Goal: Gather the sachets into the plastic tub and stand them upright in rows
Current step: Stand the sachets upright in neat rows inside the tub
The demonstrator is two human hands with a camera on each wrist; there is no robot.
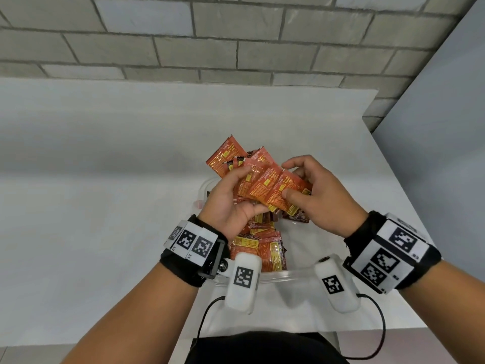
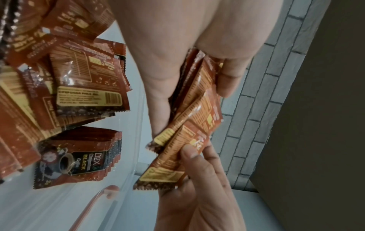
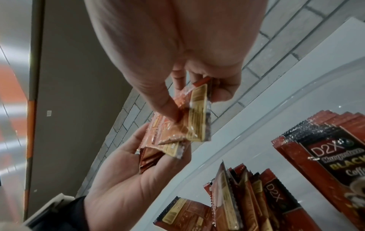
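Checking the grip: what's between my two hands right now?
A fanned bunch of sachets, held by left hand and right hand above the tub; head view.

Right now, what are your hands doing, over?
Both grips, left hand and right hand, on a fan of coffee sachets above the plastic tub. More sachets inside. Nothing blocking.

Sachets (image 2: 77, 157) standing in the tub carried the brand "D2X" above the word "BLACK" beside a coffee-cup picture; another row (image 3: 333, 154) read "D2X", "BLACK", "Coffee". Finer print was illegible.
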